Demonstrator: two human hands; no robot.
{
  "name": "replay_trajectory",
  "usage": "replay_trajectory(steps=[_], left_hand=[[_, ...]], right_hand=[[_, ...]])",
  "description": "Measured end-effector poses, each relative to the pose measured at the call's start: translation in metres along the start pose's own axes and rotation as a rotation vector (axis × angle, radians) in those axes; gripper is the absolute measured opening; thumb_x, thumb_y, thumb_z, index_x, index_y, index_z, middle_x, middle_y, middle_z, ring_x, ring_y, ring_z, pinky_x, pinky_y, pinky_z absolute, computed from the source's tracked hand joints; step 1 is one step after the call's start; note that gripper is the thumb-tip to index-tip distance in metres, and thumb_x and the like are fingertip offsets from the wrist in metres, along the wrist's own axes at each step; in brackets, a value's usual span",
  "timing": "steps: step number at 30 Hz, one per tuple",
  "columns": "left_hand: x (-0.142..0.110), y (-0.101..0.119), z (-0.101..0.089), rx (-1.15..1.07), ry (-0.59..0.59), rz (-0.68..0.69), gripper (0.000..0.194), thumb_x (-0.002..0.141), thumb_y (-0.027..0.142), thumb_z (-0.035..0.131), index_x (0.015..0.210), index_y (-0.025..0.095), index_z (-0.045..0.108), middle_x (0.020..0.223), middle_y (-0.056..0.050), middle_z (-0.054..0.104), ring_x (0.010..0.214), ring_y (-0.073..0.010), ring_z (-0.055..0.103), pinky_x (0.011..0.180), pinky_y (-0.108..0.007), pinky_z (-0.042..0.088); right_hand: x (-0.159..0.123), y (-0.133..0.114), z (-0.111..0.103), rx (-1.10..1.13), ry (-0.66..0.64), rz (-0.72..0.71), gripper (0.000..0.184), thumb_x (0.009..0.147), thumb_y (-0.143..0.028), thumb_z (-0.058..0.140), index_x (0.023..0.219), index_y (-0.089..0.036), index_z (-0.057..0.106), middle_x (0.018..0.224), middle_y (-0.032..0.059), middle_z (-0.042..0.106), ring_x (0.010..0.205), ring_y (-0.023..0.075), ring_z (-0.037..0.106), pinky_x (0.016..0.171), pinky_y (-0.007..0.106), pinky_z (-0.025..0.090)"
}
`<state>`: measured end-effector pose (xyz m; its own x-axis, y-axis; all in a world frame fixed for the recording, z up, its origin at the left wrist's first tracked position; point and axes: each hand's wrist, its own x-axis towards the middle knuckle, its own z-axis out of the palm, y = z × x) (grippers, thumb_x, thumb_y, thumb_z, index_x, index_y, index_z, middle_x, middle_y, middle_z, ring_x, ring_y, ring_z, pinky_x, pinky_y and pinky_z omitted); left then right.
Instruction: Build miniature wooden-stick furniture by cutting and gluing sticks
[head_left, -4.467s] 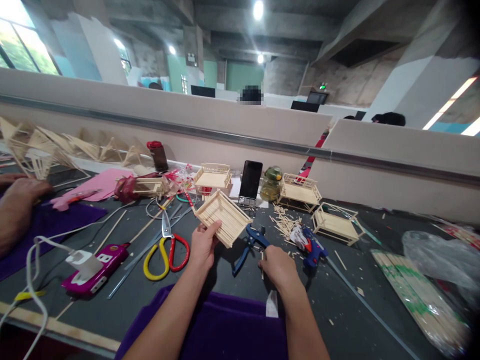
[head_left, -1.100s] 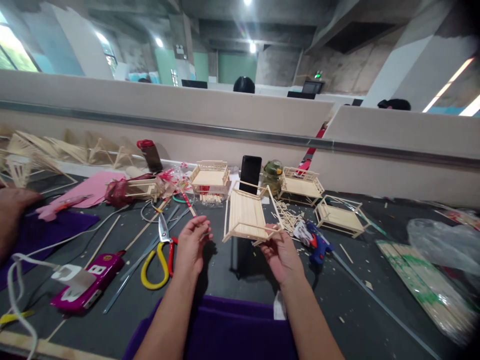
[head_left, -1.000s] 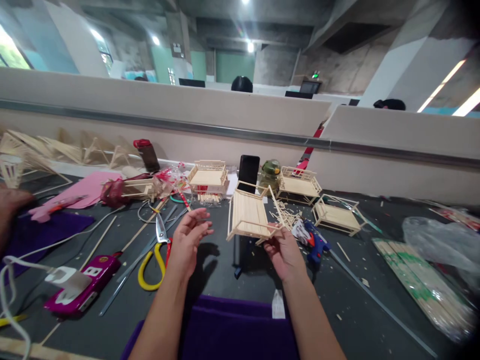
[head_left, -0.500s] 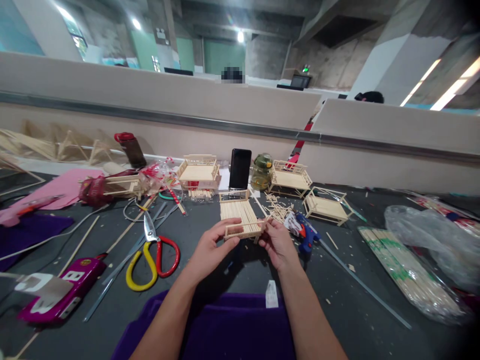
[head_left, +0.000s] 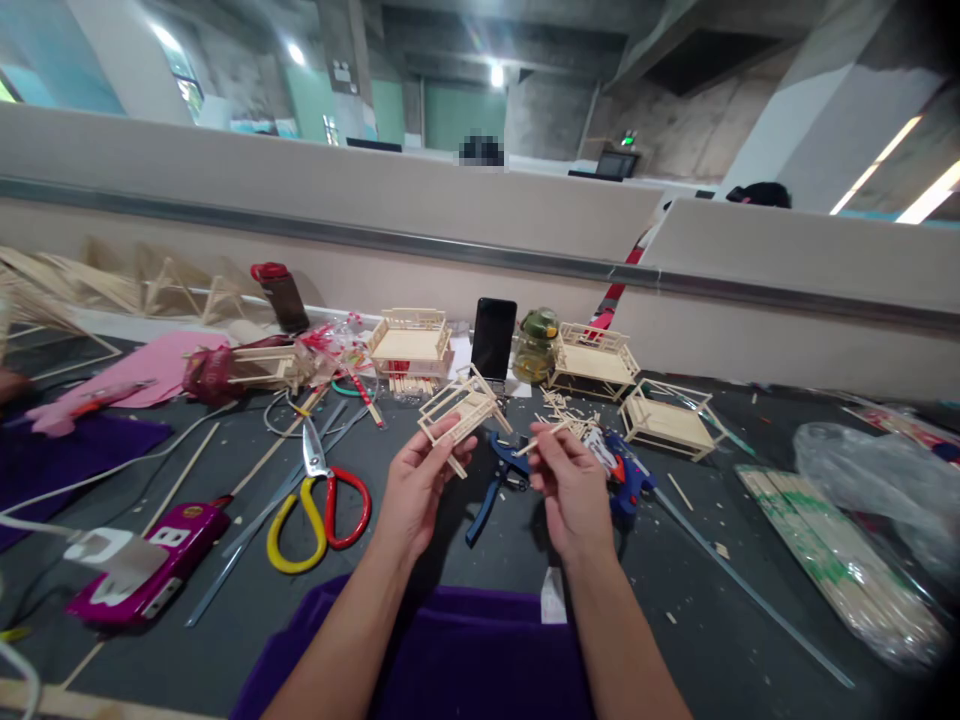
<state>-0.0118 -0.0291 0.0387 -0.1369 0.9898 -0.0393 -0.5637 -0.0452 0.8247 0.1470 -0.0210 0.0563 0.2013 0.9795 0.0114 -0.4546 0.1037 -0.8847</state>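
My left hand (head_left: 420,487) is closed on a small wooden-stick model bed (head_left: 471,405), which is tilted in the air above the table. Between the thumb and fingers of my right hand (head_left: 571,485) is a short wooden stick (head_left: 531,443), apart from the model. On the table between the hands lies a blue-handled cutter (head_left: 487,490). A blue glue gun (head_left: 632,478) rests just right of my right hand, next to a pile of short sticks (head_left: 564,408).
Similar stick models (head_left: 411,340) stand along the back, near an upright phone (head_left: 493,335) and a green bottle (head_left: 535,345). Scissors (head_left: 315,500) and a purple power strip (head_left: 150,565) lie left. Packed sticks (head_left: 832,560) lie right. At the far left edge, part of another person's hand (head_left: 11,385) shows.
My left hand has lifted and turned the model bed to a slant. My right hand has come away from it and now pinches a short stick. The blue-handled cutter has come into view.
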Motion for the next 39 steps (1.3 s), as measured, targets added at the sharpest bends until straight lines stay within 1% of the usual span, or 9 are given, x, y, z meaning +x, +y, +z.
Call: replay_trajectory(steps=[1,3,5,8,13,18,22,29,39], left_hand=[[0.0,0.001,0.0,-0.014,0.001,0.002,0.04,0.075,0.029,0.076,0.112,0.017,0.068,0.112,-0.011,0.071,0.094,-0.0213,0.07,0.086,-0.032,0.053],[-0.002,0.003,0.001,-0.032,0.008,-0.002,0.043,0.073,0.027,0.077,0.114,0.018,0.068,0.113,-0.01,0.071,0.094,-0.0214,0.07,0.086,-0.032,0.054],[-0.004,0.004,0.003,-0.036,0.015,-0.008,0.045,0.07,0.026,0.079,0.114,0.019,0.068,0.113,-0.009,0.071,0.092,-0.0216,0.071,0.084,-0.032,0.054],[-0.006,0.007,0.005,-0.018,0.028,-0.015,0.046,0.068,0.027,0.08,0.111,0.018,0.069,0.108,-0.009,0.073,0.089,-0.0219,0.071,0.078,-0.028,0.054],[-0.009,0.009,0.008,0.008,0.015,-0.016,0.041,0.067,0.027,0.08,0.106,0.017,0.071,0.099,-0.009,0.074,0.083,-0.02,0.072,0.072,-0.024,0.053],[-0.01,0.008,0.009,0.025,-0.018,-0.008,0.042,0.069,0.026,0.079,0.109,0.018,0.071,0.113,-0.01,0.071,0.086,-0.0207,0.071,0.075,-0.026,0.054],[-0.01,0.007,0.009,0.045,-0.036,0.024,0.038,0.071,0.025,0.078,0.108,0.018,0.071,0.123,-0.01,0.067,0.085,-0.0189,0.071,0.076,-0.026,0.055],[-0.01,0.007,0.009,0.051,-0.035,0.032,0.035,0.071,0.025,0.078,0.106,0.018,0.072,0.127,-0.011,0.064,0.081,-0.0176,0.071,0.073,-0.025,0.056],[-0.009,0.006,0.006,0.091,-0.046,0.058,0.032,0.074,0.025,0.076,0.105,0.018,0.072,0.133,-0.011,0.06,0.081,-0.0166,0.071,0.074,-0.025,0.055]], right_hand=[[-0.004,0.002,0.005,-0.008,-0.063,0.038,0.027,0.066,-0.034,0.08,0.086,-0.016,0.072,0.071,-0.0004,0.062,0.055,0.0074,0.052,0.038,0.014,0.036],[-0.011,0.01,0.013,-0.042,-0.121,0.073,0.027,0.067,-0.034,0.079,0.086,-0.016,0.071,0.071,0.0006,0.064,0.055,0.0086,0.055,0.037,0.015,0.035],[-0.014,0.018,0.018,-0.084,-0.117,0.071,0.027,0.069,-0.036,0.078,0.085,-0.015,0.071,0.069,0.0003,0.063,0.052,0.0084,0.054,0.036,0.014,0.032],[-0.013,0.027,0.018,-0.116,-0.099,0.068,0.027,0.071,-0.039,0.076,0.082,-0.015,0.07,0.064,-0.0008,0.062,0.047,0.0063,0.049,0.035,0.014,0.028],[-0.009,0.028,0.016,-0.117,-0.071,0.108,0.029,0.068,-0.041,0.077,0.08,-0.015,0.069,0.064,-0.0005,0.063,0.043,0.0043,0.043,0.035,0.014,0.025],[-0.009,0.03,0.017,-0.127,-0.09,0.105,0.031,0.068,-0.042,0.077,0.081,-0.015,0.07,0.064,-0.0007,0.063,0.043,0.0048,0.043,0.036,0.016,0.025],[-0.009,0.032,0.016,-0.138,-0.111,0.104,0.029,0.069,-0.041,0.076,0.08,-0.016,0.069,0.064,-0.0017,0.063,0.042,0.0046,0.042,0.036,0.016,0.024],[-0.009,0.031,0.016,-0.132,-0.126,0.123,0.028,0.069,-0.043,0.075,0.077,-0.016,0.069,0.063,-0.0017,0.063,0.041,0.0046,0.041,0.036,0.016,0.023],[-0.009,0.031,0.016,-0.129,-0.15,0.144,0.029,0.069,-0.042,0.076,0.078,-0.016,0.07,0.062,-0.0018,0.063,0.04,0.0039,0.039,0.035,0.016,0.023]])
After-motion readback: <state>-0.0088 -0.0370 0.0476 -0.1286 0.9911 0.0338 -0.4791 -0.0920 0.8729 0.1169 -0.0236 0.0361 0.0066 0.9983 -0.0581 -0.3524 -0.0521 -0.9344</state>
